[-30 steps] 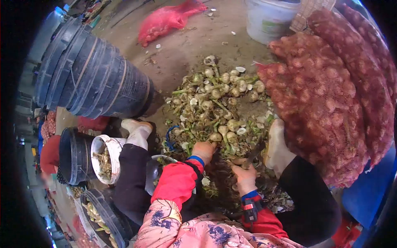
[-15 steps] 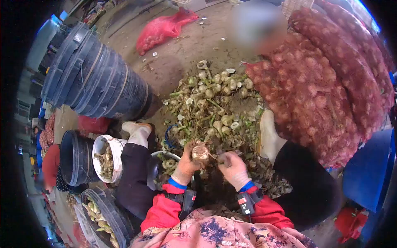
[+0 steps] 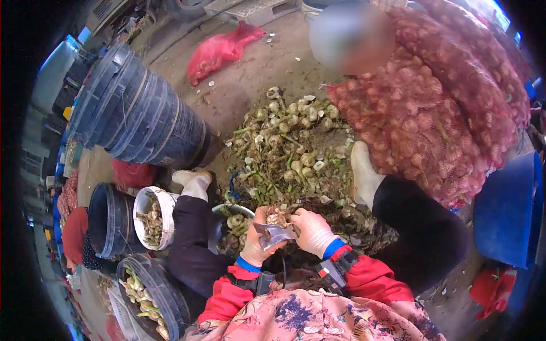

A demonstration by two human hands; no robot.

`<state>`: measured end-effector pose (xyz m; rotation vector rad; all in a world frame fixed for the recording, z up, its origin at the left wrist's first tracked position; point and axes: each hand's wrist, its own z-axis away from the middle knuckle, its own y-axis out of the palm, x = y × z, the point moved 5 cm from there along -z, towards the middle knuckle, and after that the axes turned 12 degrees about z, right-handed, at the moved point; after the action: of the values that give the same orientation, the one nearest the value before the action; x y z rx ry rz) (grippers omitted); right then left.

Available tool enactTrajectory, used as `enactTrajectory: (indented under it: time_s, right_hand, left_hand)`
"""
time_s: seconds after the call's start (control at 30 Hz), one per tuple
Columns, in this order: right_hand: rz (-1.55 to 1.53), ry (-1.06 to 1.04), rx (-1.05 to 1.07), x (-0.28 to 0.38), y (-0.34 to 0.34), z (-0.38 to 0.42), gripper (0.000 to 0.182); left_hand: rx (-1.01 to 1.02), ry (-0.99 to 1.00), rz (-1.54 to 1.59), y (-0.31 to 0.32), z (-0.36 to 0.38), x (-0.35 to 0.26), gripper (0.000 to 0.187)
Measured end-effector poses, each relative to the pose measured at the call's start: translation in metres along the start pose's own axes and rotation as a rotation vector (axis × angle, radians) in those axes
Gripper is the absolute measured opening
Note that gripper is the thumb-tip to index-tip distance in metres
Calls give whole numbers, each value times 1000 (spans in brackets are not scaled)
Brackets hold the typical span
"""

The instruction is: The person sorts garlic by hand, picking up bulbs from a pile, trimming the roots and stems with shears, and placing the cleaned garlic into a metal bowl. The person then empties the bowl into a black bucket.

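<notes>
My left hand (image 3: 256,245) is closed around a garlic bulb (image 3: 277,217), its rooty, pale side facing up. My right hand (image 3: 314,230) is closed at the bulb's right side. A flat, shiny metal blade (image 3: 274,235) lies just below the bulb, across my left fingers; its right end meets my right fingers, which seem to grip it, though the handle is hidden. Ahead of my hands spreads a heap of garlic bulbs (image 3: 296,142) with stems and loose skins. Close to my left hand stands a metal-rimmed container (image 3: 236,209) with garlic in it.
Stacked dark buckets (image 3: 148,113) stand left. Below them are a dark bucket (image 3: 108,227), a white bucket (image 3: 170,213) and a tub of trimmed garlic (image 3: 179,295). Full red mesh sacks (image 3: 421,119) fill the right, above a blue container (image 3: 506,210). A red sack (image 3: 219,54) lies ahead.
My right hand has moved left and up against the bulb. The metal blade now shows below the bulb. My left hand has turned slightly, and the whole view has shifted a little.
</notes>
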<state>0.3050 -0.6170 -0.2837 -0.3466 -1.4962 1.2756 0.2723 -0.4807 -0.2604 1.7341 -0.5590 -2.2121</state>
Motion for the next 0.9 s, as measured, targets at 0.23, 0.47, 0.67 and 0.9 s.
enactTrajectory:
  time_s: [0.23, 0.47, 0.67, 0.9]
  right_hand:
    - [-152, 496, 67, -116, 51, 12, 32]
    - [-527, 264, -370, -73, 47, 2, 30]
    - [-565, -51, -404, -5, 19, -5, 21]
    - [-424, 525, 68, -108, 117, -6, 24]
  left_hand:
    - [-22, 316, -218, 13, 22, -31, 75]
    - [-435, 165, -79, -68, 11, 3, 53]
    - [-89, 119, 1049, -21, -7, 3, 49]
    - [-6, 130, 982, -7, -3, -14, 56]
